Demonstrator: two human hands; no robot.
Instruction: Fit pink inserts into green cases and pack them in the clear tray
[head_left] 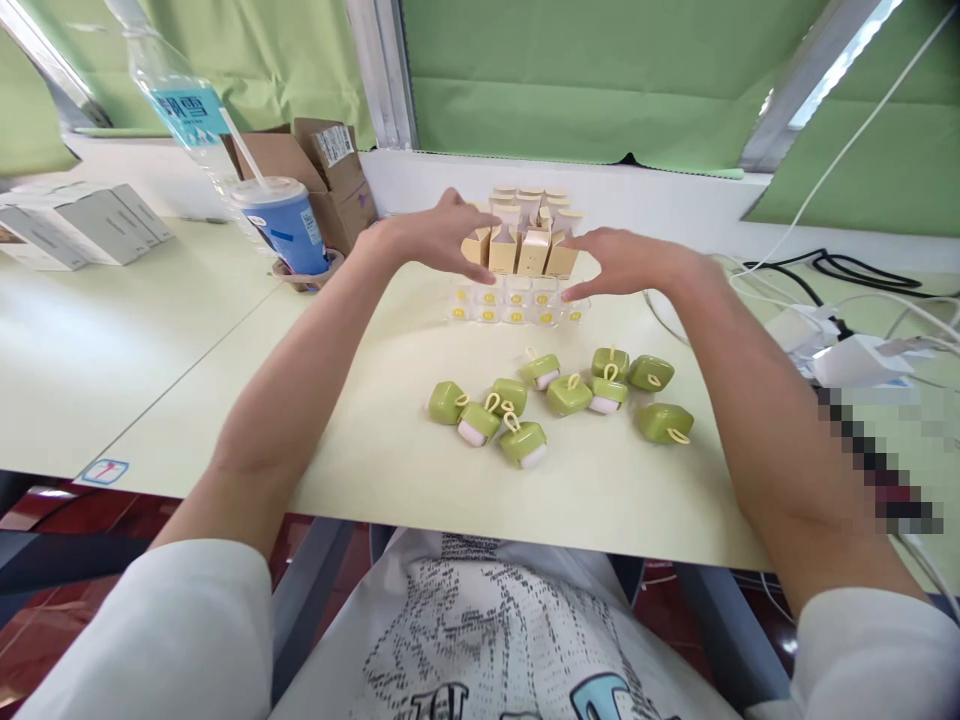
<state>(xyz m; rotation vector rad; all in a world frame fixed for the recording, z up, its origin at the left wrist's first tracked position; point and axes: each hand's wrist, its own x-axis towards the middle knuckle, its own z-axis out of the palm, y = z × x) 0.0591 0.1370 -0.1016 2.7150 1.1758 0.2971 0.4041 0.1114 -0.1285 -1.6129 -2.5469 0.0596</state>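
My left hand (446, 238) and my right hand (626, 262) reach to opposite sides of a cluster of small open-topped cardboard boxes (533, 254). Fingers and thumb are apart on both hands. The fingertips are at the outer boxes; whether they press on them I cannot tell. Just in front of the boxes lie clear plastic pieces (517, 301) with yellow marks, in two rows, close to both thumbs. Nearer to me, several small green cases (569, 395) with yellow loops are scattered on the table, some showing a pale pink part.
At left stand a blue cup (289, 232) with a straw in a holder, a plastic bottle (180, 100), an open brown carton (341, 190) and white boxes (101, 225). Cables and a white power adapter (862, 362) lie at right. The table (420, 480) ends just before my lap.
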